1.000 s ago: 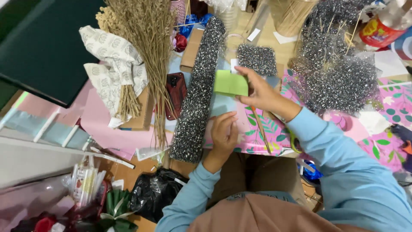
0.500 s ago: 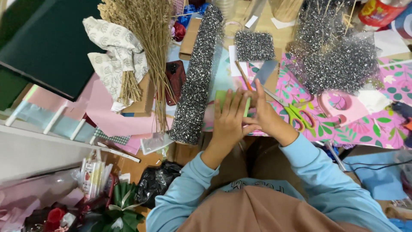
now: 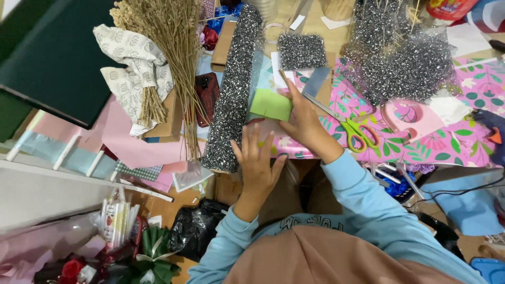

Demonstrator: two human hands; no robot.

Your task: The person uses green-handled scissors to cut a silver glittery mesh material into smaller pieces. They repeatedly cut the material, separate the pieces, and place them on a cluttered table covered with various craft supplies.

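While the right hand (image 3: pixel 305 123) holds a light green paper square (image 3: pixel 271 104) in a pinching grip, the sheet shows flat and plain above the bench (image 3: pixel 221 186), just right of a long black-and-silver glitter roll (image 3: pixel 231 89). The left hand (image 3: pixel 259 163) hangs below it with its grip released and fingers spread. Yellow-handled scissors (image 3: pixel 350 126) lie on pink floral paper (image 3: pixel 447 142). A red-labelled round pot (image 3: pixel 447 8) stands at the top right edge, its contents hidden.
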